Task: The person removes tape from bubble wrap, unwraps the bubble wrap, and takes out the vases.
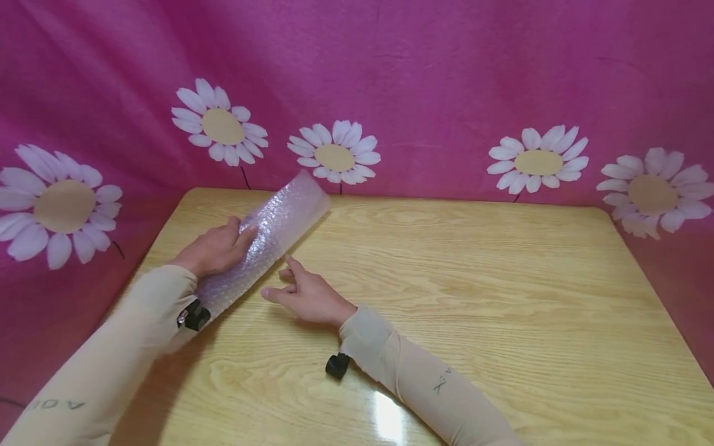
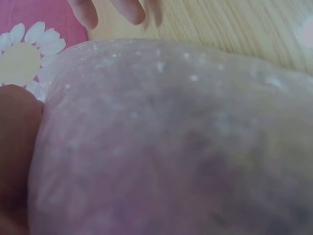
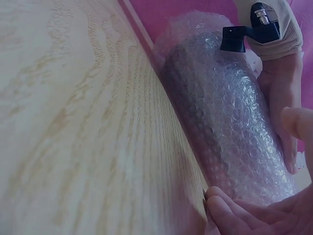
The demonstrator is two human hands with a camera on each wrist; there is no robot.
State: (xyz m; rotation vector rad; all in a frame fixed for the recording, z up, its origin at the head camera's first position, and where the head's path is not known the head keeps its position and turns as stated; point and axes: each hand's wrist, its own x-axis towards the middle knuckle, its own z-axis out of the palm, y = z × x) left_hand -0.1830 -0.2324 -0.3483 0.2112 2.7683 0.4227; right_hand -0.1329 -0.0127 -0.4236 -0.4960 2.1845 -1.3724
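Observation:
A long roll of clear bubble wrap (image 1: 284, 214) lies diagonally at the left of the table, its far end toward the back edge. Along its left side rests my left hand (image 1: 217, 248), fingers extended against the plastic and thumb over the top. Wrap (image 2: 161, 137) fills most of the left wrist view and hides most of that hand. My right hand (image 1: 312, 296) is at the roll's right side, index finger stretched toward its lower edge and thumb apart. In the right wrist view, the wrap (image 3: 220, 98) shows a darker inside.
The wooden table (image 1: 474, 279) extends right of the roll. A pink curtain (image 1: 429, 80) printed with large white daisies hangs behind and along both sides. Small black cameras (image 1: 337, 365) are strapped at both wrists over beige sleeves (image 1: 424, 371).

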